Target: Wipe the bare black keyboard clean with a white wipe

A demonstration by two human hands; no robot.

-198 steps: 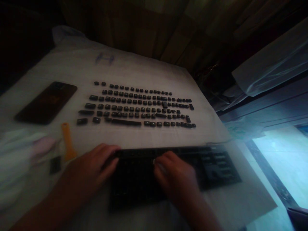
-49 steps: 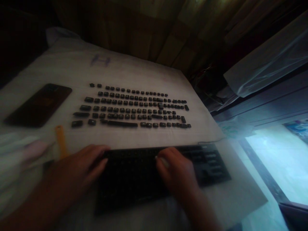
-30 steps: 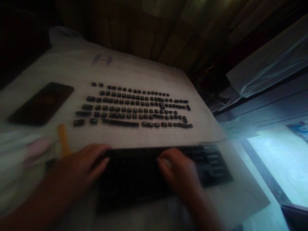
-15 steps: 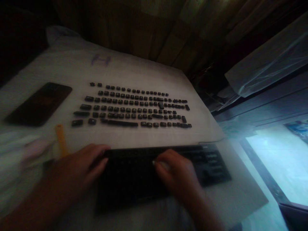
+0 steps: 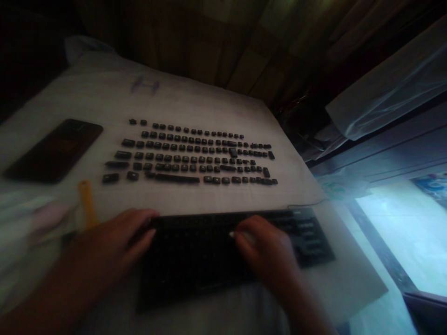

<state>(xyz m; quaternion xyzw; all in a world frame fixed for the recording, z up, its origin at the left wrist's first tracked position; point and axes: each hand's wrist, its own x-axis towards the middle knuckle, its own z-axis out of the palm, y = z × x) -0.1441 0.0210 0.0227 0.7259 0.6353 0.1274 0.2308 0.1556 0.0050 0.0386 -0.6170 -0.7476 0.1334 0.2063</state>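
A black keyboard base point(image 5: 195, 260) lies at a slant on the white-covered table in front of me. My left hand point(image 5: 122, 237) is closed on its upper left corner, thumb and fingers round the edge. My right hand point(image 5: 267, 244) is pinched over the upper middle of the keyboard. A small white tip shows at its fingertips; dim light and blur hide what it belongs to. Beyond the keyboard, loose black keycaps point(image 5: 183, 158) lie in several rows, with a long space bar point(image 5: 177, 178) in the nearest row.
A dark smartphone point(image 5: 54, 151) lies at the left. Nearer me is a yellow strip-like handle point(image 5: 86, 204), beside blurred pale cloth point(image 5: 21, 237). A thin cable point(image 5: 307, 205) runs from the keyboard's back edge to the right. A clear plastic bag point(image 5: 344, 186) is beyond the table's right edge.
My right hand has slid a little to the right along the keyboard, with the white tip still at its fingers. My left hand keeps its hold on the corner.
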